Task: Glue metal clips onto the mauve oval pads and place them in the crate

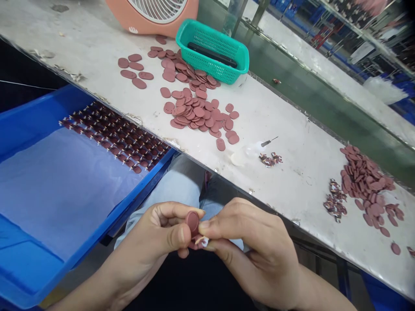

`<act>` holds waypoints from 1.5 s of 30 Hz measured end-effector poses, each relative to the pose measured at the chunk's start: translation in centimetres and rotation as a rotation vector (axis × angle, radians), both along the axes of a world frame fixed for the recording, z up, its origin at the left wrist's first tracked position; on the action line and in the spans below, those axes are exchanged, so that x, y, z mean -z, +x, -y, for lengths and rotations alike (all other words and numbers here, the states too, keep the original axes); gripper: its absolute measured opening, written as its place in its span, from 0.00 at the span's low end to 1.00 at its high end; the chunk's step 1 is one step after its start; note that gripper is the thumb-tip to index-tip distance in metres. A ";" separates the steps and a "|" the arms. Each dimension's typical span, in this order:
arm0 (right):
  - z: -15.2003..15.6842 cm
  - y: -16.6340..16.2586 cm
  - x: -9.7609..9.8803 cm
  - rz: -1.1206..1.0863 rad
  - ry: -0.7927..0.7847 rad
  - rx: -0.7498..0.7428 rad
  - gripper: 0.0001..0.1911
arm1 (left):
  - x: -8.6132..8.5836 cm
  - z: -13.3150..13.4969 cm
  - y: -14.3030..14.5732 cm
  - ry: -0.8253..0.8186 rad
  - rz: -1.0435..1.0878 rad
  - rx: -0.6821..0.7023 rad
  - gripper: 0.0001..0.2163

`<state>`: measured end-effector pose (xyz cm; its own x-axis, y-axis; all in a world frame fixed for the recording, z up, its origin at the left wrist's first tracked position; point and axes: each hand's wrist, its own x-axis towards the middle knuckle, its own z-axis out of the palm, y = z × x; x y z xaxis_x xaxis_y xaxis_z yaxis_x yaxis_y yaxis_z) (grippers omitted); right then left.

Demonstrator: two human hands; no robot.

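Just above my lap, my left hand [155, 239] pinches a reddish-brown oval disc [192, 221] between thumb and fingers. Against the disc's lower edge sits a small figurine piece [201, 242] in brown, white and beige. My right hand [259, 246] grips this piece with thumb and forefinger, touching the disc as well. The fingers partly cover both parts, so I cannot tell whether they are joined. On the bench [301, 181] ahead, a large pile of similar discs [197, 110] lies near a small cluster of figurine pieces [270, 160].
At left, a blue tray [97, 233] holds rows of figurines on discs [123, 138] over a pale sheet. A green basket [210, 71] with a dark object stands by an orange fan [152, 28]. A thin pointed tool [269, 141] and another disc pile [366, 181] lie rightward.
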<state>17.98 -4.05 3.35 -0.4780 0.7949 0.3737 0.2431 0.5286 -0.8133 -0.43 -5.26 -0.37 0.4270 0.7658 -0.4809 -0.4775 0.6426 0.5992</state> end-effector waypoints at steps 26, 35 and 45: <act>-0.1 -0.2 2.1 -0.010 0.004 0.065 0.10 | 1.3 0.2 0.3 -0.139 0.005 -0.075 0.13; 0.8 -0.1 1.9 -0.002 0.009 0.099 0.07 | 0.9 0.6 0.5 -0.141 0.023 -0.060 0.14; 0.4 0.8 1.8 0.049 0.001 0.053 0.22 | 2.6 0.0 0.3 -0.145 0.077 0.017 0.15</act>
<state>18.78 -4.42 1.52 -0.4533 0.8190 0.3518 0.3103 0.5150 -0.7990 -0.12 -5.27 -2.95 0.4793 0.6829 -0.5512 -0.5065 0.7282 0.4617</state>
